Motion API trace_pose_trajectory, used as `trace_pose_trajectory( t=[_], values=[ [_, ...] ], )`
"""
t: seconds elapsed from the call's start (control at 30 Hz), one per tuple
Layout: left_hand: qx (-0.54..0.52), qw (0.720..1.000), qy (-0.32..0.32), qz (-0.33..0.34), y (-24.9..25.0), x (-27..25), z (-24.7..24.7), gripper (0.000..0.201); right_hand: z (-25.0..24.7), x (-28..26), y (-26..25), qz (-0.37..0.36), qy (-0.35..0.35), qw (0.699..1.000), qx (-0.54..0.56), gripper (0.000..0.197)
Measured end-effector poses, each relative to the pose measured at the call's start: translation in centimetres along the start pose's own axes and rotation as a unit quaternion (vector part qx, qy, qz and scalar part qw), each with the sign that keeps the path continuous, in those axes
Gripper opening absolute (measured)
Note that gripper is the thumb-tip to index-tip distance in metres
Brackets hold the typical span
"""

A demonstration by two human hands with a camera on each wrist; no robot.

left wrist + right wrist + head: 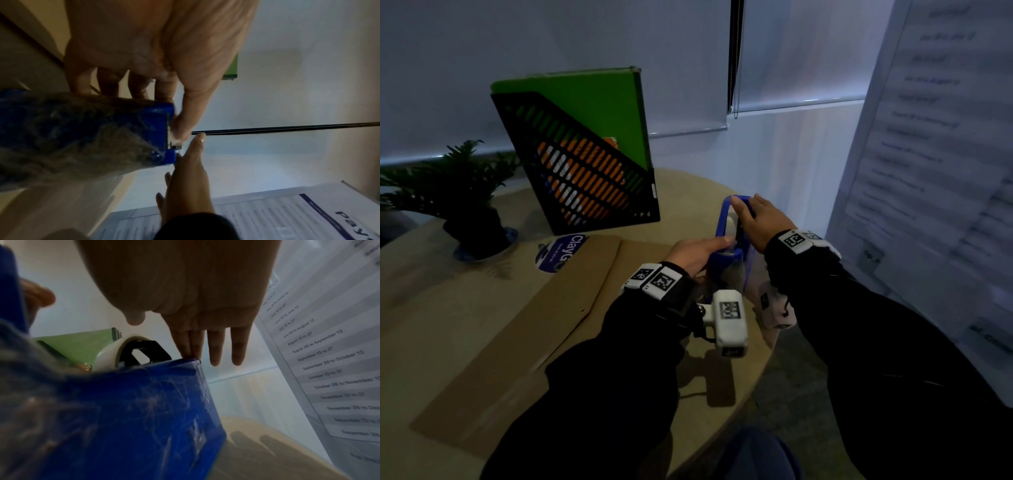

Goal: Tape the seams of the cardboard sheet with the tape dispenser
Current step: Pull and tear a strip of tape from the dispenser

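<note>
Round table (524, 212), cardboard sheet (517, 325) flat — left hand (693, 251) grips blue tape dispenser (732, 233); right hand (760, 222), fingers straight, touches its top.

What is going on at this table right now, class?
A person holds a blue tape dispenser upright with both hands at the table's far right. The left hand grips its lower end, thumb pressed by the cutter; the right hand rests on top with straight fingers. A flattened cardboard sheet lies on the table beside them. The dispenser is not on the cardboard, so no seam is being taped at this moment.
</note>
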State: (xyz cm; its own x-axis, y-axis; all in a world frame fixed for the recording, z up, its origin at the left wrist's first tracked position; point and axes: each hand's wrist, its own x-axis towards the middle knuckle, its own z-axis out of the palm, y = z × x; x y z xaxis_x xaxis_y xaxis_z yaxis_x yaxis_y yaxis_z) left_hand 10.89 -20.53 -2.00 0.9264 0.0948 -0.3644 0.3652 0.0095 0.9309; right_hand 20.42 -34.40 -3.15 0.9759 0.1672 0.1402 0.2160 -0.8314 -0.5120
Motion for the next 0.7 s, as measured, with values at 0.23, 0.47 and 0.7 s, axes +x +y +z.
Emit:
trace_pose_trajectory(
  t=[0.23,0.47,0.7],
  values=[
    [-0.034,0.999,-0.013,-0.004,1.4,-0.2,-0.5,0.075,0.3,0.3,0.2,0.003,0.005,1.000,0.004,0.071],
    [-0.054,0.998,-0.002,-0.009,0.4,-0.8,-0.7,0.090,0.0,0.3,0.0,0.010,0.006,1.000,-0.002,0.071],
    [-0.065,0.998,0.003,0.001,-1.3,-1.7,-1.0,0.059,0.1,0.2,-0.2,0.015,0.003,1.000,-0.009,0.077]
  ],
)
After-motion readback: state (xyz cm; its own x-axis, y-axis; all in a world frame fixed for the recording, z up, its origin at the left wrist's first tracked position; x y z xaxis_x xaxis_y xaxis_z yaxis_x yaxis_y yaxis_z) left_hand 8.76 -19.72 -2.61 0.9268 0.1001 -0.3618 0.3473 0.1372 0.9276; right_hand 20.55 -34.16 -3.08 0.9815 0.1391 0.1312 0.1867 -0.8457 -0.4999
